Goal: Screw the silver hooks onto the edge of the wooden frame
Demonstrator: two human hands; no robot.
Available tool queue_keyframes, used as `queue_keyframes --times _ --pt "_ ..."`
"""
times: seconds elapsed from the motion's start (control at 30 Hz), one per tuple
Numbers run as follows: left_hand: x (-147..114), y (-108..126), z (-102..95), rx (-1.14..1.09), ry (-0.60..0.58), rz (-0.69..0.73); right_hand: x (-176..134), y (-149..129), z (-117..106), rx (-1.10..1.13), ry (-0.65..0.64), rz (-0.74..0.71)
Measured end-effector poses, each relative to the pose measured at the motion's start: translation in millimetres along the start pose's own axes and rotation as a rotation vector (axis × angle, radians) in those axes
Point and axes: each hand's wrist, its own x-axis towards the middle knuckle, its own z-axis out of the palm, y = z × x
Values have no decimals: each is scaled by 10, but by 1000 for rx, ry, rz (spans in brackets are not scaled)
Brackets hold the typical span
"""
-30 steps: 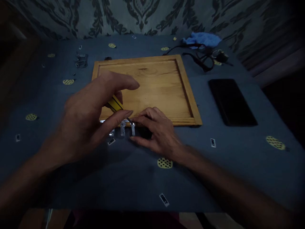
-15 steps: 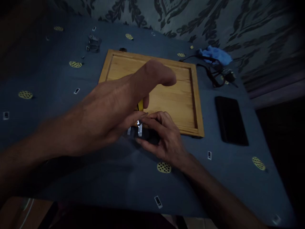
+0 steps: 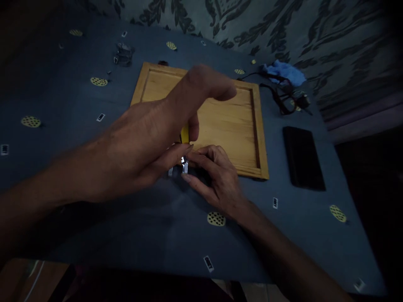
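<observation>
My left hand (image 3: 147,138) is closed around a slim yellow tool (image 3: 185,133); most of it is hidden by the palm and fingers, so its kind does not show. Its thumb tip presses down close to a small shiny metal piece (image 3: 184,166). Opposite it, my right hand (image 3: 220,178) pinches this piece between thumb and fingers at the near edge of a shallow wooden tray (image 3: 262,142). The fingertips of both hands nearly meet. Dim light and the fingers hide how the tool meets the metal.
Right of the tray lies a flat black case (image 3: 304,158). Behind it are dark-framed glasses (image 3: 283,100) and a crumpled blue cloth (image 3: 285,72). Small glinting pieces (image 3: 124,54) lie at the back left on the patterned blue tablecloth (image 3: 126,243). A patterned wall (image 3: 233,25) rises behind.
My left hand's raised knuckle has shifted slightly up, and more of the yellow tool shows. My right hand keeps its pinch almost in place. The view has shifted slightly.
</observation>
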Motion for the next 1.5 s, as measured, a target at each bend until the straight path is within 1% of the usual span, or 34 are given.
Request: queue_keyframes --times 0.27,0.4,0.47,0.6,0.67,0.8,1.0,1.1,1.2,1.27,1.4,1.5 --pt "-9 12 41 108 42 55 15 5 -3 29 -7 4" --pt "-30 75 90 172 122 -17 15 9 -6 36 -8 14" --pt "-31 89 108 190 142 -9 10 16 -2 38 -1 13" --pt "2 55 101 141 116 95 0 31 14 14 6 10" --pt "18 28 87 118 109 113 -2 38 22 1 9 16" --pt "12 -2 62 50 81 93 -4 48 29 0 7 15" --pt "-10 0 8 30 53 79 -12 57 34 8 21 5" --pt "6 26 -40 -3 71 11 -16 63 39 -7 41 -21" --pt "23 51 -82 59 84 -56 -13 63 41 -17 38 -28" --pt "28 57 -90 97 73 -45 -9 61 39 -14 34 -19" --pt "27 50 -53 26 52 -8 -6 55 31 -15 42 -29" --pt "23 45 -21 18 53 -4 -7 48 26 -14 39 -23"
